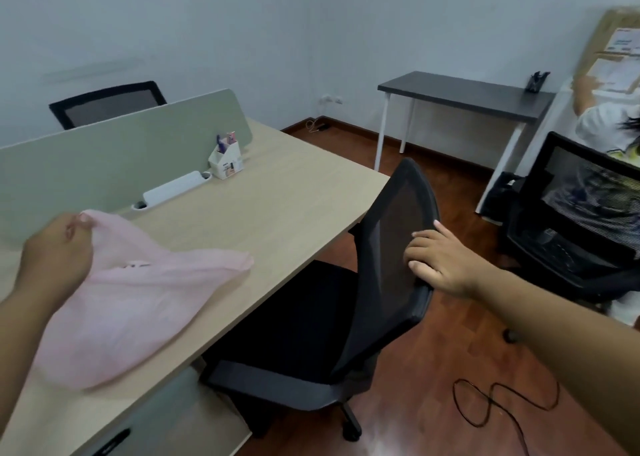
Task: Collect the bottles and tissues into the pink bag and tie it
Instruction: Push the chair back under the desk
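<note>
One pink bag in the left hand, one chair back under the right.

At nine o'clock the left hand (pixel 55 247) pinches the top edge of the single pink bag (pixel 138 293) between thumb and fingers, and the bag drapes limp down onto the light wooden desk (pixel 277 213) toward seven o'clock. On the desk at eleven o'clock stand one white pen holder (pixel 225 161) and one white power strip (pixel 173 187), both against the green divider (pixel 121 147). Three black mesh chairs are in view: one behind the divider (pixel 107 104), one at the desk's edge at five o'clock (pixel 391 258), one at three o'clock (pixel 581 220). The right hand (pixel 443 261) rests on the middle chair's back, fingers curled over its rim. One dark table (pixel 467 95) stands at one o'clock, and one black cable (pixel 491 403) lies on the floor.
</note>
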The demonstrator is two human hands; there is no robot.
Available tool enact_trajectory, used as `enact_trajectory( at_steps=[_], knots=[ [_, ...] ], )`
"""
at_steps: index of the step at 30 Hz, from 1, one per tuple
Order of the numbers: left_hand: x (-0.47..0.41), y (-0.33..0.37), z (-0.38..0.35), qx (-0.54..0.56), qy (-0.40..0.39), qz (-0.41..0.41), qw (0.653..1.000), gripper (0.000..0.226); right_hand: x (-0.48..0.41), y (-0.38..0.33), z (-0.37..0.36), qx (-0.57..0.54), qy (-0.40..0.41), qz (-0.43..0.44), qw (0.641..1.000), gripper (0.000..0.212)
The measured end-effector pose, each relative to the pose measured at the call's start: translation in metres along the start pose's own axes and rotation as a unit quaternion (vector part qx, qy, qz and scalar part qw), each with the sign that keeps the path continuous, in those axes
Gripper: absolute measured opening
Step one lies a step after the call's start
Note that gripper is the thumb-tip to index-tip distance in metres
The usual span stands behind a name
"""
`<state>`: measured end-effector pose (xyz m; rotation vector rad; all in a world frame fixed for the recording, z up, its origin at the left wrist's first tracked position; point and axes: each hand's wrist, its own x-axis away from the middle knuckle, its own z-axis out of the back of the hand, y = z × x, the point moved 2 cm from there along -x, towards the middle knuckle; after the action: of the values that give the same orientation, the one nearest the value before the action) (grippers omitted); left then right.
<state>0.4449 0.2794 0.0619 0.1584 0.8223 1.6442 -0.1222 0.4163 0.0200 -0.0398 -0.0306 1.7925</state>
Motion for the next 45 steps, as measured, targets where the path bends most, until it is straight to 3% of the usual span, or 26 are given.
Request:
enact_trajectory(
  at_steps=[13, 27, 34, 45],
  knots=[
    [0.018, 0.0, 0.028, -0.025, 0.02, 0.034, 0.999, 0.04, 0.018, -0.02, -0.023, -0.007, 0.144, -0.015, 0.989, 0.056],
    [0.021, 0.017, 0.033, -0.021, 0.013, 0.009, 1.0, 0.038, 0.016, -0.016, -0.018, 0.003, 0.162, -0.037, 0.986, 0.059],
    [0.028, 0.019, 0.024, -0.003, -0.005, 0.013, 1.0, 0.037, 0.019, -0.034, -0.028, -0.049, 0.203, -0.043, 0.977, 0.056],
    [0.024, 0.033, 0.004, 0.004, -0.02, 0.005, 1.0, 0.037, -0.017, -0.096, -0.024, -0.11, 0.164, -0.028, 0.98, 0.033]
  ],
)
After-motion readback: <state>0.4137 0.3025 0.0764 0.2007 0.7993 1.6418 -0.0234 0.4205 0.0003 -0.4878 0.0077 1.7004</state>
